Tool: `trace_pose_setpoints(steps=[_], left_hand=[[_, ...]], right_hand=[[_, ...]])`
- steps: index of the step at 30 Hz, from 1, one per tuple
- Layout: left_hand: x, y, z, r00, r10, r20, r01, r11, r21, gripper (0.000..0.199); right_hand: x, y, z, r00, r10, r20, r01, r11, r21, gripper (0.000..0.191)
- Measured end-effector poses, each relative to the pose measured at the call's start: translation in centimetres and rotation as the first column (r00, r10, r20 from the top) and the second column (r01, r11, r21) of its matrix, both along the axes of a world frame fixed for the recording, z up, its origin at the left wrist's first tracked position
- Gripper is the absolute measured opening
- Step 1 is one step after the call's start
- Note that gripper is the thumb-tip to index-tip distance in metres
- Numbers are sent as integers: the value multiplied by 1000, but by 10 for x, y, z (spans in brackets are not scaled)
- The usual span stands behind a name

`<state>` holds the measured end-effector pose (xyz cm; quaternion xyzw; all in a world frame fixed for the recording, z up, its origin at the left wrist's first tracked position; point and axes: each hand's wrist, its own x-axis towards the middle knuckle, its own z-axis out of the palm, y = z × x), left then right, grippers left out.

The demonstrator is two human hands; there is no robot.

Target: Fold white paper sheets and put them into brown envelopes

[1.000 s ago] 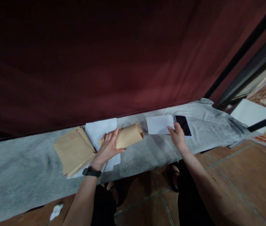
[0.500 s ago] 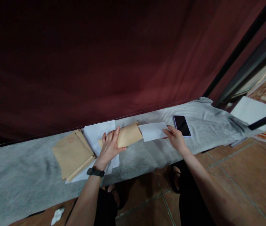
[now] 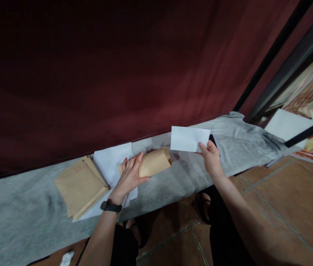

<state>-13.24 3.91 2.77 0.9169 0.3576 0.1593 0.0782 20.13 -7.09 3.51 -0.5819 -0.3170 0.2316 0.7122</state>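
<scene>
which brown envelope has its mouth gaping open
The brown envelope under the left hand: it is bowed, with its open end facing the right hand, while the other brown envelopes lie flat in a pile.

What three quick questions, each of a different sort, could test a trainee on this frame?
1. True or false: the sheet in the right hand is inside the envelope.

2. Which thing do the right hand and sheet partly cover?
A) wristband
B) phone
C) curtain

3. Fill the gap: the envelope under the left hand has its open end facing the person's ____ side.

Key: 1 false; 2 B; 3 right.
</scene>
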Motion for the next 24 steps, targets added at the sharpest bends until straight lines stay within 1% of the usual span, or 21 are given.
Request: trace_pose_setpoints(steps=[3, 5, 7, 10, 12, 13, 15, 17, 21, 24], left_hand=[[3, 1, -1, 999, 19, 37, -21, 999, 45, 114], [4, 2, -2, 997, 38, 61, -42, 997, 61, 116], [6, 3, -1, 994, 68, 87, -74, 995, 72, 117], [8, 3, 0, 990, 104, 90, -115, 986, 122, 115], [9, 3, 0, 991, 116, 72, -127, 976, 177, 113], [9, 3, 0, 991, 116, 61, -127, 971, 203, 112], [10, 3, 0, 994, 104, 44, -112, 963, 246, 109], [11, 2, -1, 996, 78, 33, -84, 961, 262, 106], [13, 3, -4, 998, 32, 59, -45, 968, 248, 107], [16, 4, -6, 998, 11, 70, -28, 969, 245, 111]], right_hand=[[-10, 1, 2, 996, 39, -86, -36, 999, 32, 35], [-16, 2, 1, 994, 72, -78, -69, 997, 31, 34], [-18, 4, -3, 997, 78, 1, -78, 997, -3, 32], [-12, 4, -11, 980, 70, 186, -55, 995, -83, 32], [-5, 4, -16, 959, 100, 266, -67, 989, -133, 34], [-1, 4, -17, 951, 126, 281, -85, 984, -156, 34], [4, 4, -18, 946, 183, 268, -134, 973, -190, 35], [4, 5, -18, 951, 222, 217, -180, 964, -196, 35], [-2, 9, -15, 962, 261, 81, -248, 959, -138, 38], [-8, 10, -14, 957, 281, 66, -270, 952, -147, 42]])
